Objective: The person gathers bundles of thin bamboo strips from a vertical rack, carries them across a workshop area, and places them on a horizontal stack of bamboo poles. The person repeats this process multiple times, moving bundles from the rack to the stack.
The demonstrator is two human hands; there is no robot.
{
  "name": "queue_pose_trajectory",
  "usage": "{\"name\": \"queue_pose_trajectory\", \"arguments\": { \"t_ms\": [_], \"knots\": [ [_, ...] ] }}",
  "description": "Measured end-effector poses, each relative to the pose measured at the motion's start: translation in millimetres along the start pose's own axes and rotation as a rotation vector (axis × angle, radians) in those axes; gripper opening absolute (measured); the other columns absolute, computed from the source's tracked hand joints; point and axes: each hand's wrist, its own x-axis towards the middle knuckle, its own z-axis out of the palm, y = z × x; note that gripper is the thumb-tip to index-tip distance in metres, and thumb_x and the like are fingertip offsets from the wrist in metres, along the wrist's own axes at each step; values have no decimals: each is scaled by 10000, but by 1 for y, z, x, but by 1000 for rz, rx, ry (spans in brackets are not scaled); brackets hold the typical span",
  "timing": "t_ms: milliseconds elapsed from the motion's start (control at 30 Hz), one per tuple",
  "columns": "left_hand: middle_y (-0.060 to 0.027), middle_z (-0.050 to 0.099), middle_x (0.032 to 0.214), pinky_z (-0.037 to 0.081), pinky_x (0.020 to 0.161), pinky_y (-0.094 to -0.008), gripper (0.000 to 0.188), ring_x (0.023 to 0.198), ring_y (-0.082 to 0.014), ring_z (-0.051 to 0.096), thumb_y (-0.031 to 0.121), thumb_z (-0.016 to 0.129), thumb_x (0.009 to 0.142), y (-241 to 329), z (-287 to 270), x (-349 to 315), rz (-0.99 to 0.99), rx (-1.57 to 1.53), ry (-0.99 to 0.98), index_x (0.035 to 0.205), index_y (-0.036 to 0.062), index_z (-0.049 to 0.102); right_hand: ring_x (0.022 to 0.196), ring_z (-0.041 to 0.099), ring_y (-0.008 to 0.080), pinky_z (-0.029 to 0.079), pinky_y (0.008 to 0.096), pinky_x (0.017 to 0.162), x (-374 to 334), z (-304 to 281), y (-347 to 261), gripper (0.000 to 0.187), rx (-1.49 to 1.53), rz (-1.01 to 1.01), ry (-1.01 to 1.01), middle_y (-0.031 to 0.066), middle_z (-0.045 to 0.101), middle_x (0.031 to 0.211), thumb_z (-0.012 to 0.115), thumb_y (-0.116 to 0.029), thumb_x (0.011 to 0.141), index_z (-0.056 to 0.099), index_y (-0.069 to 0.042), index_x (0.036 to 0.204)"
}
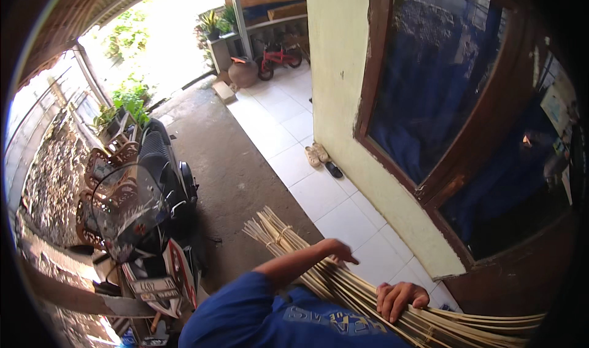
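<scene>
A long bundle of thin, pale bamboo strips [359,294] lies slantwise across the front of my blue shirt. Ties go round it near its far left end and again close to the lower right. My right hand [402,300] rests over the top of the bundle, its fingers curled down around the strips. Bent at the wrist, my left hand [337,250] hangs over the far side of the bundle. One of its fingers points outward and down; the others are partly hidden, and nothing shows in its grasp.
A parked motorcycle [165,237] with a clear windscreen stands at left, by carved wooden chairs [113,173]. White floor tiles [319,191] run along a wall with brown-framed windows [429,72]. Beige clogs [315,154], a clay pot [243,73] and a red children's bicycle [279,58] are farther off.
</scene>
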Motion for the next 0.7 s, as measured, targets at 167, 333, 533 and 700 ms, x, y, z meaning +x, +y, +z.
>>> {"name": "queue_pose_trajectory", "arguments": {
  "t_ms": [167, 333, 533, 700],
  "knots": [
    [-84, 697, 1321, 479, 1084, -365, 528, 1178, -137, 645, 485, 528, 1050, -138, -53, 3, 552, -756, -237, 1322, 63, 694, 986, 652, 321, 353, 406, 975, 111, -124, 55, 664, -10, -9, 38, 200, 760, 973, 436, -519, 957, 784, 47, 955],
    [-87, 675, 1345, 464, 1104, -375, 640, 1211, -163, 626, 327, 734, 777, -303, -171, 22, 531, -401, -136, 1359, 74, 651, 834, 657, 321, 460, 462, 820, 247, -240, 158, 605, 75, -422, 342, 217, 721, 867, 342, -510, 1045, 731, -53, 1121],
    [-90, 648, 1374, 446, 1129, -386, 1030, 1251, -193, 604, 138, 982, 449, -467, -348, -38, 979, 230, 90, 1404, 87, 598, 1037, 655, 366, 342, 408, 1006, 350, -424, 201, 713, 81, -11, 87, 256, 754, 960, 399, -521, 912, 787, 76, 950],
    [-77, 681, 1308, 487, 1033, -371, 731, 1152, -177, 631, 431, 791, 788, -611, -471, -113, 346, -409, -47, 1385, 50, 612, 1017, 679, 344, 306, 393, 1031, 510, -530, 251, 680, 51, -42, 66, 234, 768, 917, 411, -502, 862, 805, 49, 917]
  ]
}}
